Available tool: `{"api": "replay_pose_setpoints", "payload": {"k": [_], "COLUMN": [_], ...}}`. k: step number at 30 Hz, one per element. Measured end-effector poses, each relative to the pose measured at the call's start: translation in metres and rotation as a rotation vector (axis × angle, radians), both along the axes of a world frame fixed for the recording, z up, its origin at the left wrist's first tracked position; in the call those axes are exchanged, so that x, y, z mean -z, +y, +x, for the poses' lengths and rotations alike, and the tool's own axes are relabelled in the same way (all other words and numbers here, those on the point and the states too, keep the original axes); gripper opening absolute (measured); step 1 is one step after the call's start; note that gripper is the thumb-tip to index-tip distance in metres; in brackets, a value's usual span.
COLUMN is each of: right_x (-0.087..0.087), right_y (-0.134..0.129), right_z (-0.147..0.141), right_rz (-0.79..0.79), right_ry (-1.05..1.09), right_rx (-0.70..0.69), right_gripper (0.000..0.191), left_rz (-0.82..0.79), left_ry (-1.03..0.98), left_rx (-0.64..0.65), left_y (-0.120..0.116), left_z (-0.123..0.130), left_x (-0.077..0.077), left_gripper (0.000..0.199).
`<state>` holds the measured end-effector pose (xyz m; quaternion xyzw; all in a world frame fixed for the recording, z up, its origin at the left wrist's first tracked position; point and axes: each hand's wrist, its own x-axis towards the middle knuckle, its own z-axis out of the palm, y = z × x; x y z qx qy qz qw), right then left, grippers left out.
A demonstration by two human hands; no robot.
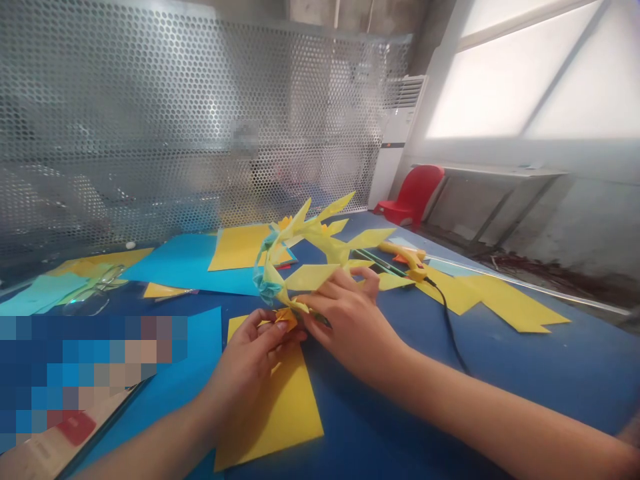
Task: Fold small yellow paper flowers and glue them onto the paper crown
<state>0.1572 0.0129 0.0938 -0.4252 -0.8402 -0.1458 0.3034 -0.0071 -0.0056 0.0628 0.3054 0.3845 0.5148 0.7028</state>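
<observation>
Yellow paper wreath: raised at 12 o'clock from my hands, looped and ringed with pointed leaves, so much of its shape looks done.
Teal paper pieces: already on its 9 o'clock side only.
Orange folded paper: at the wreath's 7 o'clock; this part looks unfinished, though I cannot tell whether it is attached.
Left hand: fingers pinching that orange fold.
Right hand: fingers bent against the wreath's lower end; whether they pinch it, I cannot tell.
Yellow sheet: on the table, 6 o'clock, beneath my hands.
Blue sheet: 10 o'clock, partly covered.
Yellow glue gun: 2 o'clock, its black cord trailing near my right forearm, a possible snag.
</observation>
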Motion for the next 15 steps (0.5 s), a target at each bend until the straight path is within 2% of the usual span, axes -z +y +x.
{"api": "replay_pose_setpoints", "payload": {"k": [15], "right_x": [0.0015], "right_y": [0.0004], "right_z": [-0.0008], "right_rz": [0.042], "right_ry": [-0.005], "right_rx": [-0.018], "right_gripper": [0.013], "left_rz": [-0.009], "left_ry": [0.019], "left_rx": [0.025], "left_y": [0.0020], "left_z": [-0.0022], "left_x": [0.0005], "left_gripper": [0.017]}}
